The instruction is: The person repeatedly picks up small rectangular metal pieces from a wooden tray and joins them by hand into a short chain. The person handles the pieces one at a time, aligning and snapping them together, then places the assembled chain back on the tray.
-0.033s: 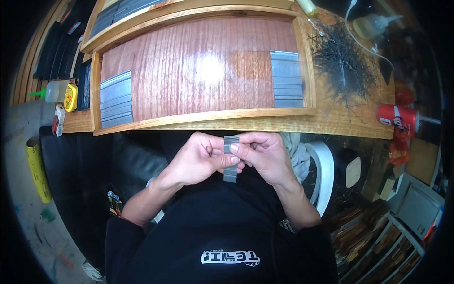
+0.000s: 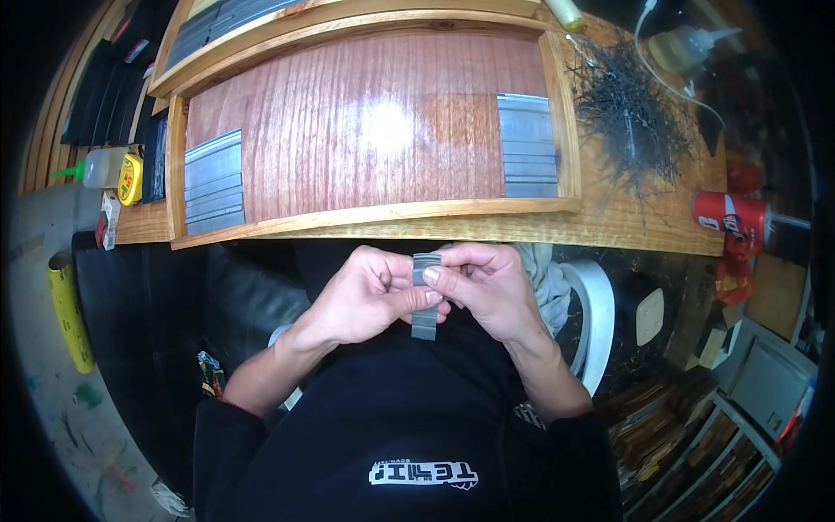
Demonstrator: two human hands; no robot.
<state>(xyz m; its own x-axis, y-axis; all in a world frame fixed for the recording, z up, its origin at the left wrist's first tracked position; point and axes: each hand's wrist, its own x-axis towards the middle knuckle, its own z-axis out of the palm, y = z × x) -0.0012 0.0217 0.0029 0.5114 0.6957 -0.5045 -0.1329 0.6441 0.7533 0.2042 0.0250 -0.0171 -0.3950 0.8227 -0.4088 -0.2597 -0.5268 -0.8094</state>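
Grey metal strip [image 2: 425, 296], thin, light and judged stiff with slippery faces, is pinched upright near its upper end between the closed left hand [image 2: 364, 296] and right hand [image 2: 487, 291], just below the wooden tray [image 2: 374, 214] on the bench [image 2: 644, 222].

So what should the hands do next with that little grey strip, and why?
Probably lift the grey strip up to the wooden tray and lay it by a stack. Both the left hand and right hand pinch it over the lap, and matching grey strips sit stacked at the tray's left and right ends.
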